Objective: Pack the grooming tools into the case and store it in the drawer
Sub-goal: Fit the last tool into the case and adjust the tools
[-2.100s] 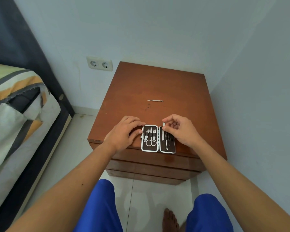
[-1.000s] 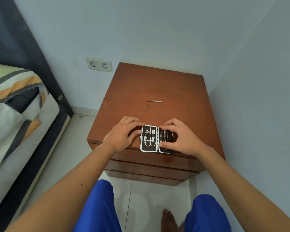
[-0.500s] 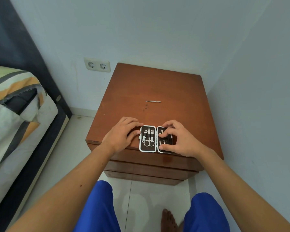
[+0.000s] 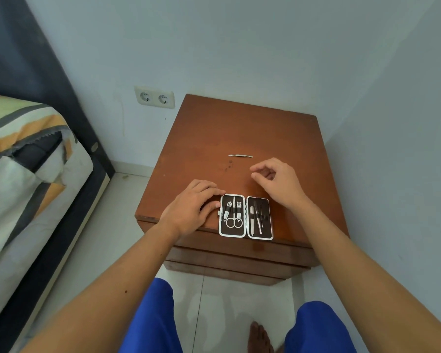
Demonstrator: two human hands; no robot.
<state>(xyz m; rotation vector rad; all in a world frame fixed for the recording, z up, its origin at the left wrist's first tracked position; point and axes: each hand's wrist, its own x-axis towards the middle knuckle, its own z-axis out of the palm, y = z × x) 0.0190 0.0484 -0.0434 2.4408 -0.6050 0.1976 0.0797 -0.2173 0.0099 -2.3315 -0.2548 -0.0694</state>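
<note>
From the head camera, one open case (image 4: 245, 216) lies flat at the near edge of the tabletop (image 4: 285, 133), its two halves side by side. The left half holds what look like three tools, scissors among them, and the right half about three thin ones under a strap; they are too small to count for sure. One loose tool (image 4: 240, 155), a slim metal stick, lies alone near the middle of the tabletop, well apart from the case. The left hand (image 4: 189, 210) rests on the tabletop, its fingers touching the case's left edge to steady it. The right hand (image 4: 278, 183) hovers between case and loose tool, thumb and forefinger curled close together, holding nothing. The stick is likely light, stiff and slippery against the wood, so a fingertip pinch at its narrow middle should serve best. Three drawer fronts (image 4: 237, 258) show below, all closed.
</note>
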